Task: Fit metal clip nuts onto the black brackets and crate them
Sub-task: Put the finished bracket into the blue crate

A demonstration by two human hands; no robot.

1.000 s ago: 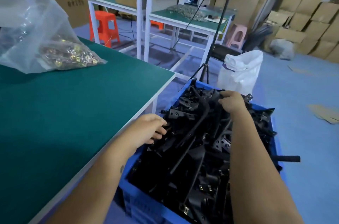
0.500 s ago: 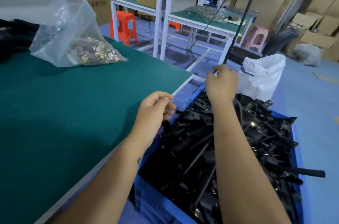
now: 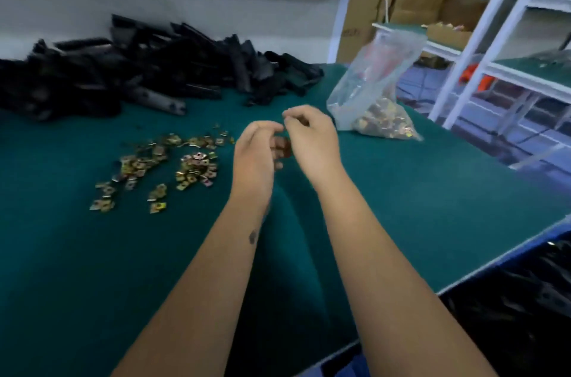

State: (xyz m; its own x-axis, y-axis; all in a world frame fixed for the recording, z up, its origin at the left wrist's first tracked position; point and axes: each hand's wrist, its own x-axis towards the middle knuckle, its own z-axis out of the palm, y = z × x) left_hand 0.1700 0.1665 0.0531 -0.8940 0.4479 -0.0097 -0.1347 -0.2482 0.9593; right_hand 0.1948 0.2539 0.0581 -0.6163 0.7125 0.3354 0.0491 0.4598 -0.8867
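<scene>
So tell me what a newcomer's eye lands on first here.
The two bare hands, left hand and right hand, meet mid-frame over the green table. Gold clip nuts lie scattered to their left, a heap of black brackets behind, and a clear bag of nuts at right.

Two hands meet above a green worktop strewn with clip nuts.

The left hand (image 3: 253, 157) and right hand (image 3: 312, 142) hover close together over the worktop (image 3: 417, 191), fingers curled; whether either holds anything is lost to blur. Loose clip nuts (image 3: 173, 166) lie scattered just left of the hands. A pile of black brackets (image 3: 148, 67) fills the far left, and a clear bag (image 3: 375, 98) of more nuts sits near the right hand. A crate (image 3: 525, 315) of black parts shows at lower right.
</scene>
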